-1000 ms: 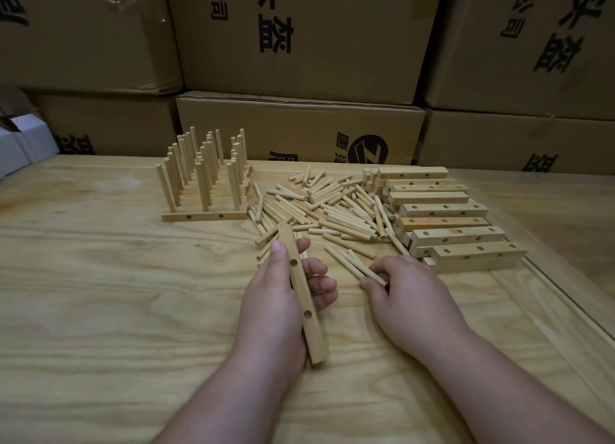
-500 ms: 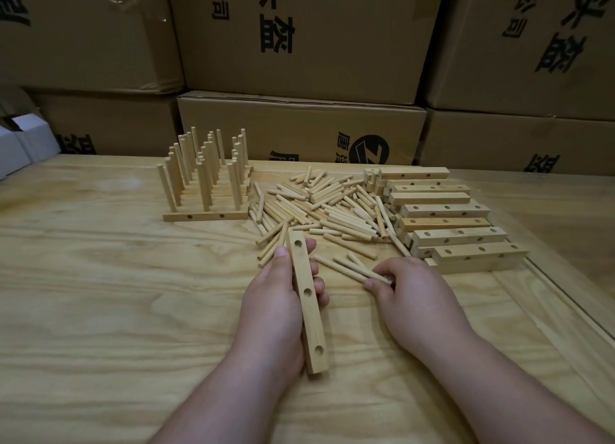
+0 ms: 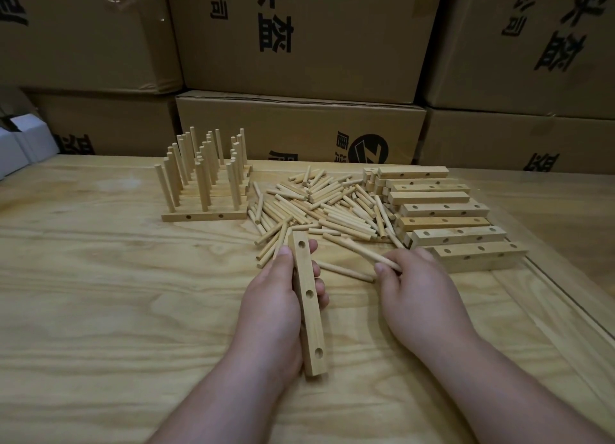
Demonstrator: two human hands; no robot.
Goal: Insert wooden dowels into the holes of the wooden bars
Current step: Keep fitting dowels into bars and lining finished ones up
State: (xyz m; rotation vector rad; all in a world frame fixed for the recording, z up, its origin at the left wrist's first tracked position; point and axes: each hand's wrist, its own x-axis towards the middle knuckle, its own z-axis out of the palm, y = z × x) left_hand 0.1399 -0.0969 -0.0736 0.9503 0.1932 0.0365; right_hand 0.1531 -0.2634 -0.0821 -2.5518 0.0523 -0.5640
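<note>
My left hand (image 3: 271, 314) grips a wooden bar (image 3: 307, 302) with three holes facing up, its long axis pointing away from me. My right hand (image 3: 416, 297) pinches one end of a wooden dowel (image 3: 366, 252), whose far end points up and left toward the bar's top hole. A pile of loose dowels (image 3: 319, 207) lies just beyond both hands. Another loose dowel (image 3: 342, 270) lies on the table between the hands. Empty bars (image 3: 446, 224) are stacked in a row at the right. Bars with upright dowels in them (image 3: 203, 177) stand at the back left.
The work goes on at a plywood table (image 3: 116, 294) with a raised strip along its right side (image 3: 565, 297). Large cardboard boxes (image 3: 299, 37) are stacked behind the table. A small white box (image 3: 20, 144) sits at the far left edge.
My right hand has picked one dowel off the table and lifted it toward the bar. My left hand has shifted the bar slightly forward and held it steady.
</note>
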